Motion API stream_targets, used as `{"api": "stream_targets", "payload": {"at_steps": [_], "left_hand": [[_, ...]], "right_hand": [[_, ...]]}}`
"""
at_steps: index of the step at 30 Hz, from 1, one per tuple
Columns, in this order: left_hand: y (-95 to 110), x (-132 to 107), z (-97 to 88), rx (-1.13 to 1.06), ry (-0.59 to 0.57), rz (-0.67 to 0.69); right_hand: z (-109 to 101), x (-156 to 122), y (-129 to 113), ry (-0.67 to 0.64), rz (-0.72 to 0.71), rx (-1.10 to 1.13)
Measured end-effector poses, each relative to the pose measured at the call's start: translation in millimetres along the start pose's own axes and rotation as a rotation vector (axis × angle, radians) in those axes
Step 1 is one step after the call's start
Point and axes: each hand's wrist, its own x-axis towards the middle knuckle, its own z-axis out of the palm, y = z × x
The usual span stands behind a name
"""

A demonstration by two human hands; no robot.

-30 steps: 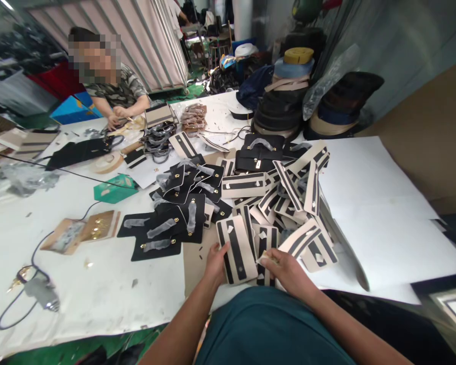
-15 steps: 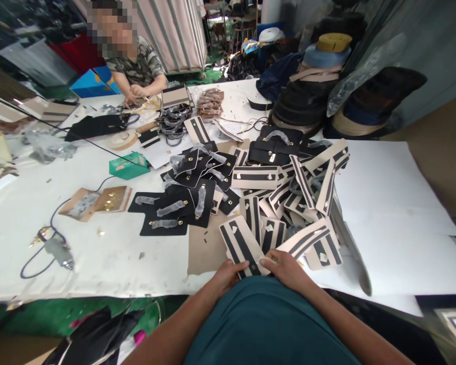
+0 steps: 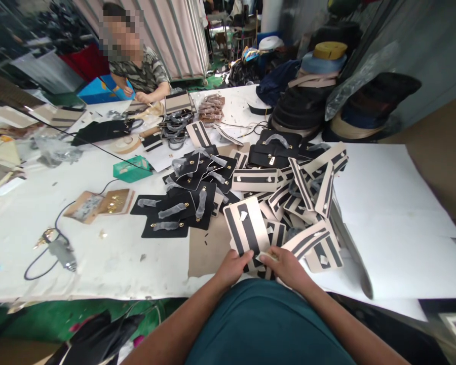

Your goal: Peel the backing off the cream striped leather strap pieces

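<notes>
A beige bag panel with black strips [image 3: 257,219] is tilted up in front of me, a small white patch near its far end. My left hand [image 3: 232,267] is closed on its near left edge, thumb on top. At the near right corner, my right hand [image 3: 287,267] pinches a small pale piece [image 3: 265,256]; whether this is still joined to the panel I cannot tell. More striped panels [image 3: 307,190] lie heaped just beyond and to the right. Left of the heap are black panels [image 3: 175,205] with plastic-wrapped handles and gold-coloured fittings.
On the white table [image 3: 99,263] are an open box of gold-coloured parts [image 3: 116,202], a green box [image 3: 131,169] and a corded grey tool [image 3: 63,253]. Rolls of strap [image 3: 304,104] stand at the back right. Across the table, a person [image 3: 148,76] works with both hands.
The panel has tilted up towards me and turned more upright. My right hand has shifted slightly right, and a pale piece now shows at its fingertips. My left hand has moved slightly up.
</notes>
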Motion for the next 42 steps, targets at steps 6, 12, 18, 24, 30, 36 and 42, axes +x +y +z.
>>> {"api": "stream_targets", "payload": {"at_steps": [6,12,18,24,30,36,42], "left_hand": [[16,4,15.4,-0.042,0.006,0.061],[34,11,31.0,-0.088,0.037,0.1],[37,16,38.7,-0.065,0.123,0.084],[28,27,37.7,0.119,0.186,0.157],[29,28,39.2,0.549,0.032,0.231],[43,27,42.5,0.918,-0.21,0.346],[60,43,60.5,0.905,-0.225,0.47]], "right_hand": [[-3,1,-6,0.105,-0.021,0.008],[-9,0,-12,0.155,-0.03,0.047],[-17,-3,-16,0.043,-0.067,0.142],[-15,2,-11,0.05,-0.164,0.027],[-26,6,2,-0.071,-0.252,-0.187],[-50,3,3,-0.211,-0.333,-0.238],[-82,0,-8,-0.21,-0.349,-0.13]]}}
